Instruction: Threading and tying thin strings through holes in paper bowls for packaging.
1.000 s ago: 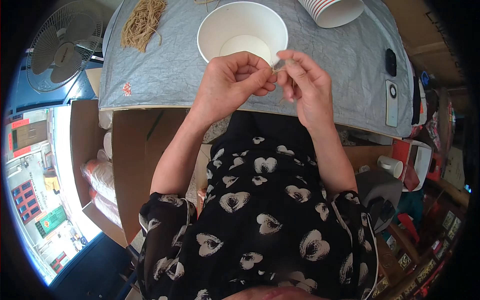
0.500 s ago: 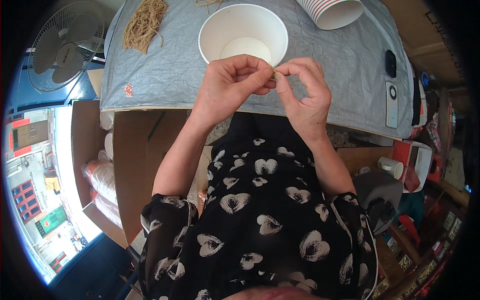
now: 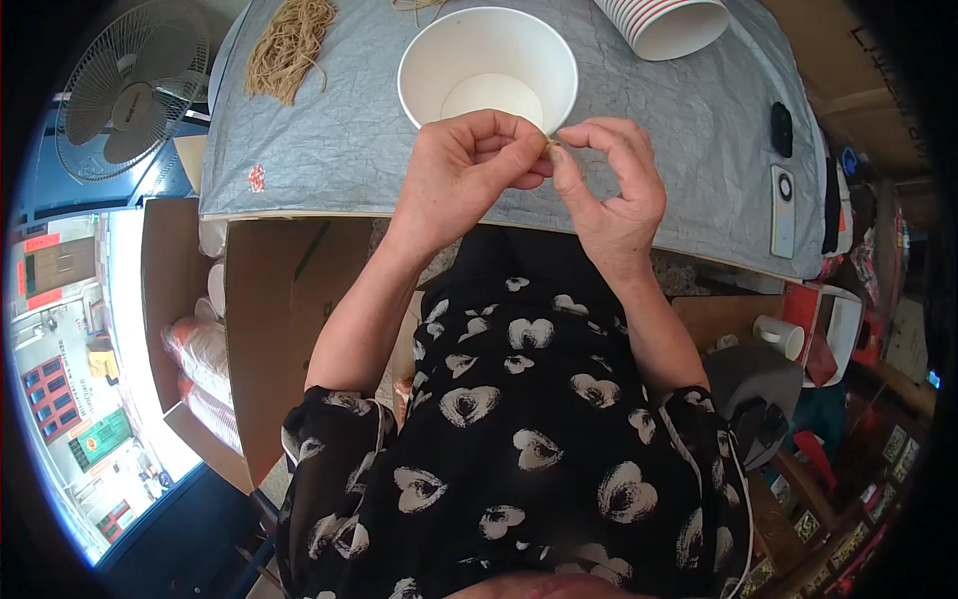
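My left hand point(image 3: 464, 170) is closed in a pinch, thumb against the bent fingers, on a small tan strand point(image 3: 550, 144). Thumb and forefinger of my right hand point(image 3: 614, 190) meet the strand's other side, their tips a little apart around it. Most of the strand is hidden by the fingertips, and its exact form is too small to make out. Just beyond both hands stands a large white paper tub point(image 3: 489, 95), its inside bare. A bundle of tan twine point(image 3: 289, 50) lies at the far left of the table.
Nested paper tubs point(image 3: 674, 28) lie on their side at the far right of the grey-covered table point(image 3: 349, 150). A phone point(image 3: 782, 210) and a black case point(image 3: 780, 130) rest near the right edge. Left are a fan point(image 3: 135, 105) and an open cardboard box point(image 3: 269, 329).
My right forefinger has lifted slightly away from the thumb, widening the pinch at the strand. The left hand stays nearly still.
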The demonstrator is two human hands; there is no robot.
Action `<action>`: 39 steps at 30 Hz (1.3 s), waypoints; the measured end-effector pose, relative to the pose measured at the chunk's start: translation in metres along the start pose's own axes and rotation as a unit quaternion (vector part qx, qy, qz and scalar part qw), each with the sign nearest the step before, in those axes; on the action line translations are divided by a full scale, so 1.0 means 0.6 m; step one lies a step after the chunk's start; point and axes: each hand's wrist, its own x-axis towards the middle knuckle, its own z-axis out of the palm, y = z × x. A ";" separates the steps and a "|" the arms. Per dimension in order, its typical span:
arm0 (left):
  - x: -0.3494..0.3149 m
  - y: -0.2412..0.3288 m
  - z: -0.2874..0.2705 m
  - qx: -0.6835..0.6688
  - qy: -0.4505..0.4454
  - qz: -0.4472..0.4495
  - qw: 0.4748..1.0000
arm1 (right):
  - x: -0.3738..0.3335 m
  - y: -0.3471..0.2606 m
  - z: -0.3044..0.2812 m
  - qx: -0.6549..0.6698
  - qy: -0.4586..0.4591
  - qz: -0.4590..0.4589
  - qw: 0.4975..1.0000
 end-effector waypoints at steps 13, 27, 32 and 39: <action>0.002 -0.001 0.006 -0.006 0.016 0.003 1.000 | -0.003 0.004 -0.002 0.072 -0.006 0.073 0.995; 0.006 -0.005 0.008 -0.013 0.015 0.009 1.000 | -0.010 0.012 -0.002 0.142 -0.008 0.113 0.983; 0.007 -0.010 0.005 0.009 0.011 0.017 1.000 | 0.000 0.011 -0.006 0.104 -0.060 0.084 0.989; 0.008 -0.011 0.008 -0.004 0.012 0.020 1.000 | -0.018 0.025 -0.001 0.197 -0.032 0.120 0.972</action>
